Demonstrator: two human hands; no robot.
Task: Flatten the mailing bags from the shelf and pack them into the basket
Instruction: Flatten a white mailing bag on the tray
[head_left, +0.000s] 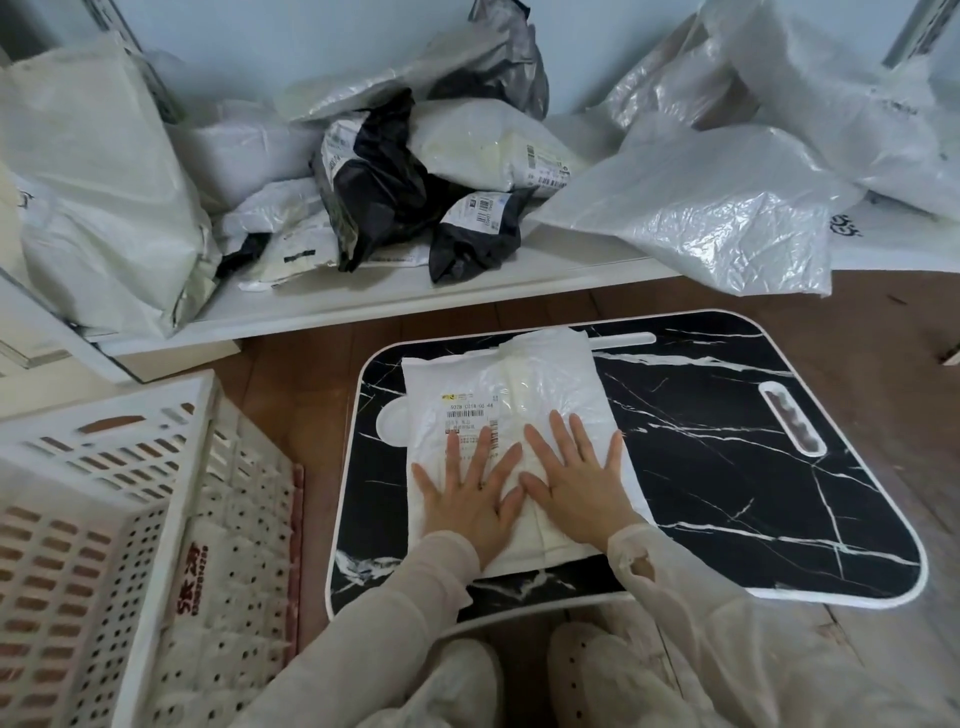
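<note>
Both hands, left hand (470, 499) and right hand (576, 486), are pressing flat-fingered on a white mailing bag (498, 410); shelf (415, 296) pile is awaiting flattening, basket (192, 467) packing pending.

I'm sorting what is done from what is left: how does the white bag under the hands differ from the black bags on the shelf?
The white mailing bag lies flat on the lap table, pressed by left hand and right hand; the black bags sit crumpled in a pile on the shelf. Both carry shipping labels.

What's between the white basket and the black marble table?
Only a strip of bare wooden floor lies between the basket and the marble table, seen in the head view.
</note>
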